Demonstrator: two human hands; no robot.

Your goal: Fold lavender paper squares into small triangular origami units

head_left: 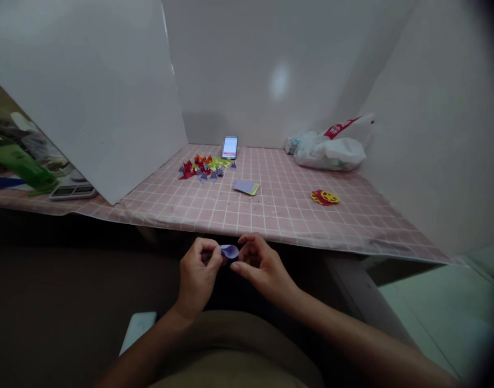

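A small piece of purple paper (231,251), bent into a curve, is held in front of my body just below the table's near edge. My left hand (197,277) pinches its left end between thumb and fingers. Around the right end, my right hand (265,267) is curved with thumb and fingers apart; whether a fingertip touches the paper is unclear. On the table lies a small stack of purple and yellow-green paper sheets (245,186). Behind it to the left is a cluster of small folded paper pieces (202,167) in red, orange, yellow and purple.
A lit phone (230,147) leans at the back of the pink checked table (271,215). Right of it sit a white plastic bag (331,153) and red and yellow flat pieces (325,198). A white panel (109,97) stands left, beside a scale (72,191) and green bottle (22,161).
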